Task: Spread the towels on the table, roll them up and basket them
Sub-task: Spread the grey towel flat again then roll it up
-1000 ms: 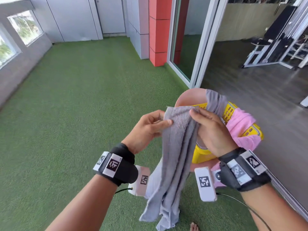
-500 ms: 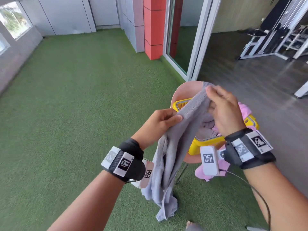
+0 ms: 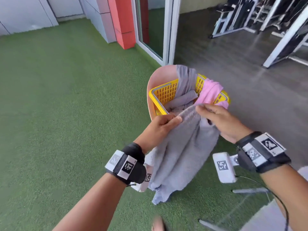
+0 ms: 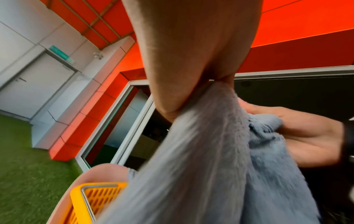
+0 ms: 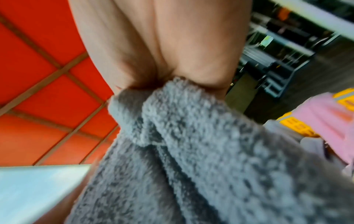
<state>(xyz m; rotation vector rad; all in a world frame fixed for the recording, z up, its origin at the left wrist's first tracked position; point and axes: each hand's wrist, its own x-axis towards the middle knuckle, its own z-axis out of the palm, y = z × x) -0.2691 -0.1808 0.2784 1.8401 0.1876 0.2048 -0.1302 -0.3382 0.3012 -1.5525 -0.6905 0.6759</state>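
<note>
A grey towel [image 3: 181,152] hangs in the air in front of me, bunched at its top edge. My left hand [image 3: 164,124] pinches that edge on the left and my right hand [image 3: 215,117] grips it on the right, seen close up as grey towel [image 4: 201,151] and grey towel [image 5: 201,151]. Just beyond the hands a yellow basket [image 3: 164,93] stands on a round pink table [image 3: 160,75]. It holds more grey towels [image 3: 185,97], and a pink towel [image 3: 211,91] drapes over its right rim. The basket [image 4: 91,197] also shows in the left wrist view.
Green artificial turf [image 3: 66,114] covers the floor to the left. A red and grey pillar [image 3: 121,22] and a glass door frame [image 3: 168,30] stand behind the table. Dark flooring with gym equipment [image 3: 250,17] lies to the right. Metal table legs [image 3: 250,190] show at lower right.
The hands have lowered the grey towel's top edge and now hold it nearer the basket's front rim. The view has shifted right, so the basket's contents show more.
</note>
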